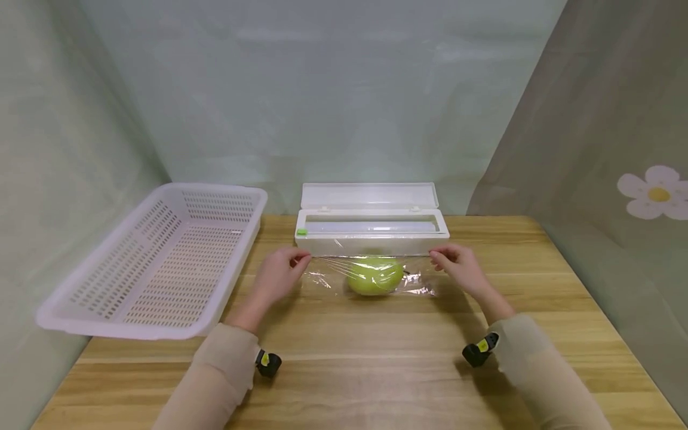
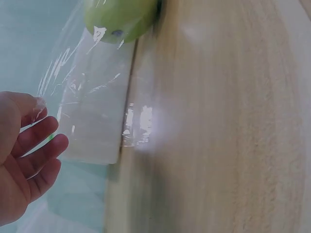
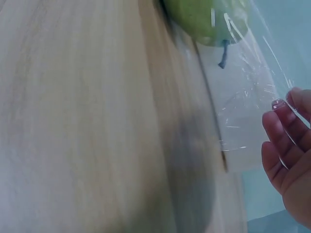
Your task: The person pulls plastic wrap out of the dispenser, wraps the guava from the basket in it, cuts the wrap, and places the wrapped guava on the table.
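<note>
A sheet of clear cling film (image 1: 321, 278) stretches between the two hands. My left hand (image 1: 278, 273) pinches one corner between thumb and index finger, the other fingers loosely bent in the left wrist view. At the opposite corner, the thumb and fingertip of my right hand (image 1: 461, 270) pinch the film. A green pear (image 1: 374, 282) lies on its side on the table, between the hands and behind the film. Its dark stem (image 3: 224, 54) shows through the film in the right wrist view. Right behind stands a white cling film dispenser (image 1: 371, 246), lid raised, with a roll (image 1: 371, 227) inside.
A white slotted plastic basket (image 1: 220, 304) stands at the left of the wooden table (image 1: 365, 370). A green slider (image 1: 302, 232) sits at the dispenser's left end. Pale curtains (image 1: 333, 107) hang behind and at both sides.
</note>
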Motion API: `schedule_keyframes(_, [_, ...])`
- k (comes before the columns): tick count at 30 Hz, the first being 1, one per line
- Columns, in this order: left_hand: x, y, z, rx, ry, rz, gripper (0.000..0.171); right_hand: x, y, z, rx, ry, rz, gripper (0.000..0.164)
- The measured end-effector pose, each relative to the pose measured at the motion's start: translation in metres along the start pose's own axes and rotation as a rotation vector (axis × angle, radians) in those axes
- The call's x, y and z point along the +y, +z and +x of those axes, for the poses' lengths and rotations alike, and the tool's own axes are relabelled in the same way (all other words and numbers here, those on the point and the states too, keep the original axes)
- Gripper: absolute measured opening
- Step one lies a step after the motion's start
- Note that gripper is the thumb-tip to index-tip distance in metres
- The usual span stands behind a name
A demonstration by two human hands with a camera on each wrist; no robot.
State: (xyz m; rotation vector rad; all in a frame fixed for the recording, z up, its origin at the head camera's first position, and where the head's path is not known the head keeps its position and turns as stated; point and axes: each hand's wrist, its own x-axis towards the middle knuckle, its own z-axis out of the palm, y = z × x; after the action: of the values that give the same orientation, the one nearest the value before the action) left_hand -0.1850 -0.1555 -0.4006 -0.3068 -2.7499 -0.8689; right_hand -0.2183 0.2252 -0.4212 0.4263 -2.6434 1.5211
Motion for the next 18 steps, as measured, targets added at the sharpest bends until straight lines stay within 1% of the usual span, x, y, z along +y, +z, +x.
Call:
schedule_keyframes(4, [-0.005, 0.005, 0.002, -0.035, -0.031, -0.002, 0.021, 0.007, 0.008, 0.003, -0.008, 0.034, -0.005, 0.023])
schedule_keyframes(7, [-0.007, 0.007, 0.002, -0.079, -0.060, -0.005, 0.020, 0.012, 0.012, 0.002, -0.019, 0.053, -0.025, 0.021])
schedule_keyframes(11, [-0.008, 0.010, 0.002, -0.141, -0.092, -0.005, 0.019, 0.017, 0.014, -0.002, -0.050, 0.054, -0.076, 0.018])
schedule_keyframes(15, [-0.011, 0.014, 0.001, -0.194, -0.102, 0.001, 0.020, 0.021, 0.014, -0.005, -0.089, 0.071, -0.106, 0.018])
schedule_keyframes(18, [-0.013, 0.017, 0.001, -0.227, -0.099, -0.006, 0.020, 0.023, 0.014, -0.005, -0.117, 0.084, -0.089, 0.018])
